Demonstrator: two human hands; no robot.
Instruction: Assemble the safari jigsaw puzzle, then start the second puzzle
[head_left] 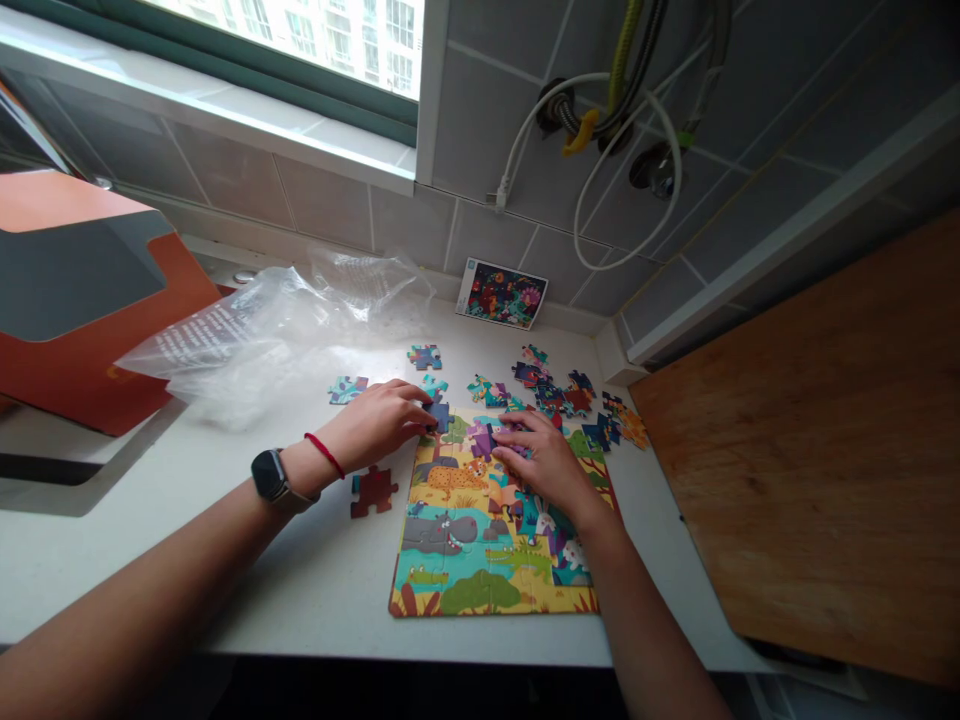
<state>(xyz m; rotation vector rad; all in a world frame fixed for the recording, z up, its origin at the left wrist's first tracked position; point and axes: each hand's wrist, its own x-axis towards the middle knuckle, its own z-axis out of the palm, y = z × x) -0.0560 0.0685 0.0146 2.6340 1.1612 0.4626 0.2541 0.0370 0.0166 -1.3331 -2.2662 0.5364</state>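
Note:
A partly assembled jigsaw puzzle (pixel 480 530) of cartoon jungle animals lies on the white countertop (pixel 300 570). My left hand (pixel 379 422) reaches in from the left, its fingertips pinching a dark blue puzzle piece (pixel 439 417) at the puzzle's top edge. My right hand (pixel 544 465) lies flat across the puzzle, fingers beside a purple piece (pixel 482 440). A dark red piece (pixel 373 491) sits just left of the puzzle. Several loose pieces (pixel 559 395) are scattered beyond it, and others lie near my left hand.
A small picture card (pixel 501 293) leans against the tiled wall. A crumpled plastic bag (pixel 277 335) lies to the left, beside an orange and grey box (pixel 75 300). A wooden board (pixel 802 440) stands at the right. Hoses and pipe fittings (pixel 622 130) hang above.

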